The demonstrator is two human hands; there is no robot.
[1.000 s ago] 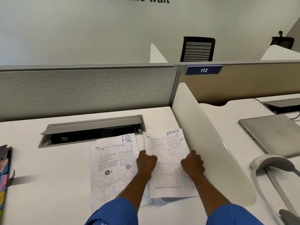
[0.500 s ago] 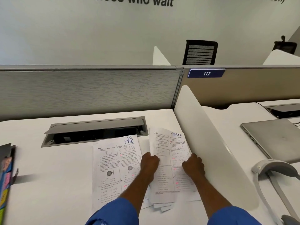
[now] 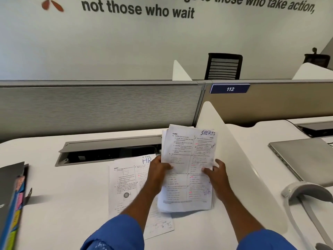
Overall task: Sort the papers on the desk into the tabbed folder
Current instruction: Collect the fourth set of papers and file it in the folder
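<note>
A stack of printed sheets headed "SPORTS" [image 3: 189, 159] is held upright above the white desk [image 3: 72, 195]. My left hand [image 3: 158, 170] grips its left edge and my right hand [image 3: 216, 174] grips its right edge. Flat on the desk to the left lie sheets headed "HR" [image 3: 126, 184], partly covered by my left arm. The tabbed folder [image 3: 12, 201], grey with coloured tabs and a blue edge, stands at the far left edge of the view, cut off by the frame.
A white curved divider [image 3: 234, 159] rises just right of the papers. An open cable tray [image 3: 108, 152] is sunk in the desk behind them. On the neighbouring desk lie a closed laptop [image 3: 302, 159] and a white headset [image 3: 302, 195]. Grey partition panels back the desk.
Both hands have gathered the SPORTS sheets off the desk and lifted them upright, squared into one stack. The view has tilted up.
</note>
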